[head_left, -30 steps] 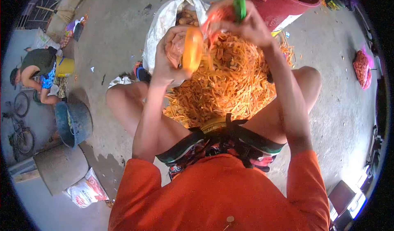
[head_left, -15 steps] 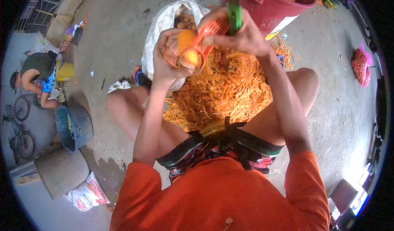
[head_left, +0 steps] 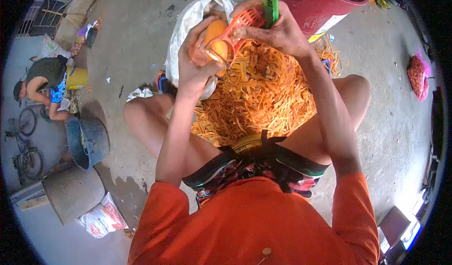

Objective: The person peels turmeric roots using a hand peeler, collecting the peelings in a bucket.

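My left hand (head_left: 194, 74) is wrapped around a thick, bright orange carrot (head_left: 215, 28), pointing it up and away from me. In my right hand (head_left: 288, 35) is a red-orange peeler (head_left: 248, 18), its blade end lying against the carrot. A green-handled knife (head_left: 270, 8) also sticks up from the right hand's fingers, its dark blade running toward the top edge. Beneath both hands, between my legs, spreads a large heap of orange peelings (head_left: 268, 93), with a yellow rim (head_left: 247, 143) showing at its near side. A white sack (head_left: 182, 35) stands open just beyond the left hand.
A dark red tub (head_left: 313, 13) holding orange pieces stands ahead to the right. On the left, another person (head_left: 44, 79) bends beside a yellow bucket (head_left: 76, 78), near a blue tub (head_left: 100, 140). A pinkish net bag (head_left: 417, 79) lies far right on the concrete floor.
The peeler stays at the carrot, with my right hand shifted slightly. The knife has tilted, so less of its blade shows. The whole view has moved a little.
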### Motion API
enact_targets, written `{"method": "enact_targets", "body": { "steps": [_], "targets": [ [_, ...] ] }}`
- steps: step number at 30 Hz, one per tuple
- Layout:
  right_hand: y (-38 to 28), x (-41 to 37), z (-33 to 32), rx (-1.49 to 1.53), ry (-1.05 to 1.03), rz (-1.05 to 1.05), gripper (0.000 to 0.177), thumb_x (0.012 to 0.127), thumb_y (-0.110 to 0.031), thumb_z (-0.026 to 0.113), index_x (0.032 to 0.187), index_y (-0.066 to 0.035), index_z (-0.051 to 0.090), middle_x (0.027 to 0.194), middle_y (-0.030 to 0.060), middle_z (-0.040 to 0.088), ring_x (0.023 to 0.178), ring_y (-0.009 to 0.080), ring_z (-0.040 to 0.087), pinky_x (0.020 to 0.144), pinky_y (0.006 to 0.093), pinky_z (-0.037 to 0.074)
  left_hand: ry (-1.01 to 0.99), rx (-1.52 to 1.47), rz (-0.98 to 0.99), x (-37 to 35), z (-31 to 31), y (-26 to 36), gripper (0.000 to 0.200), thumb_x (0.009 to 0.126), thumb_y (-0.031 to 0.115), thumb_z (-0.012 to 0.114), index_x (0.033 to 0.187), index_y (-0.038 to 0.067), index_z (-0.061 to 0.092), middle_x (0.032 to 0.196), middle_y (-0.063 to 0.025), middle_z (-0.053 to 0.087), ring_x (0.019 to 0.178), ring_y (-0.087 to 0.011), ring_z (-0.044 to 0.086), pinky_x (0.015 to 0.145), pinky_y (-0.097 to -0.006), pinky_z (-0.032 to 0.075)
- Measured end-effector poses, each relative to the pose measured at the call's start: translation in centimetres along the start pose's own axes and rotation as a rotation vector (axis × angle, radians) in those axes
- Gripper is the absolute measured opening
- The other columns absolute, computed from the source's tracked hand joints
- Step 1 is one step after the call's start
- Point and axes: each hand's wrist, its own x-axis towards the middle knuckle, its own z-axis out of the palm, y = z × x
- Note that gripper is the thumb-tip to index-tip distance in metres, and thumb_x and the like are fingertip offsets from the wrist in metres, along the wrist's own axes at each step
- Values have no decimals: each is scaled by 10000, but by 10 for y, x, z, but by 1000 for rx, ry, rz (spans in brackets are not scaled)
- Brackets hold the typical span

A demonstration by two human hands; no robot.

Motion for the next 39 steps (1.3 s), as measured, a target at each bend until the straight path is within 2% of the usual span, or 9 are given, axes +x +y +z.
{"method": "enact_targets", "body": {
  "steps": [7, 9, 10, 12, 17, 24, 32, 36, 39],
  "targets": [
    [1, 1, 2, 45, -44, -28, 281, 881, -78, 789, 1128, -3, 679, 997, 33, 722, 927, 108, 668, 851, 278, 555, -138, 59, 132, 1, -15, -1, 962, 618, 167, 963, 1414, -76, 480, 1328, -161, 613, 1233, -232, 600, 1101, -396, 453],
    [2, 2, -8, 201, -54, 101, 278, 884, -79, 784, 1128, 5, 680, 1004, 58, 737, 918, 117, 684, 841, 278, 563, 32, 164, 24, -5, -21, 2, 899, 639, 123, 946, 1390, -95, 502, 1309, -171, 632, 1208, -241, 624, 1103, -420, 460],
    [2, 4, -12, 135, -25, 3, 278, 888, -81, 778, 1131, 11, 678, 1011, 78, 746, 912, 124, 697, 831, 281, 573, 34, 167, 23, -7, -25, 3, 899, 639, 123, 946, 1390, -95, 502, 1309, -171, 632, 1208, -241, 624, 1103, -420, 460],
    [-1, 5, -15, 15, -43, 101, 303, 879, -57, 783, 1149, 11, 663, 1011, 49, 697, 924, 117, 670, 829, 281, 566, 66, 41, 103, -2, -27, 4, 863, 647, 60, 927, 1383, -109, 508, 1321, -180, 625, 1219, -247, 621, 1104, -440, 464],
    [-3, -1, 6, 79, 1, 54, 295, 873, -76, 796, 1129, 1, 671, 997, 35, 706, 923, 112, 671, 841, 277, 564, -27, 138, 169, 0, -1, 3, 1283, 483, 280, 1036, 1496, -105, 349, 1393, -173, 564, 1288, -244, 565, 1123, -410, 435],
    [-7, -1, 4, 53, -42, 49, 267, 876, -81, 795, 1101, 0, 676, 1005, 24, 708, 951, 103, 650, 870, 286, 546, -11, 53, 143, 2, 2, 5, 1224, 497, 262, 1037, 1468, -100, 385, 1367, -170, 580, 1267, -234, 579, 1099, -403, 462],
    [-16, 1, -9, -24, -193, 41, 248, 873, -76, 795, 1081, 9, 690, 997, 29, 717, 951, 106, 654, 864, 281, 543, -131, 257, 164, 1, -11, 4, 1075, 494, 217, 1031, 1370, -59, 471, 1301, -137, 599, 1210, -217, 607, 1093, -383, 474],
    [2, 4, -18, 81, -132, 39, 248, 879, -58, 780, 1101, 8, 691, 1013, 47, 733, 946, 111, 678, 833, 280, 559, -195, 291, 175, 1, -10, -2, 1053, 480, 244, 1032, 1342, -60, 510, 1313, -139, 591, 1207, -213, 609, 1104, -379, 466],
    [5, 5, -40, -113, -122, 19, 275, 925, -55, 714, 1189, -17, 647, 1009, 65, 728, 895, 142, 697, 767, 296, 589, -219, 182, 124, -6, -17, 2, 1058, 479, 288, 1032, 1331, -71, 519, 1323, -142, 584, 1226, -212, 597, 1101, -382, 469]
  ]
}}
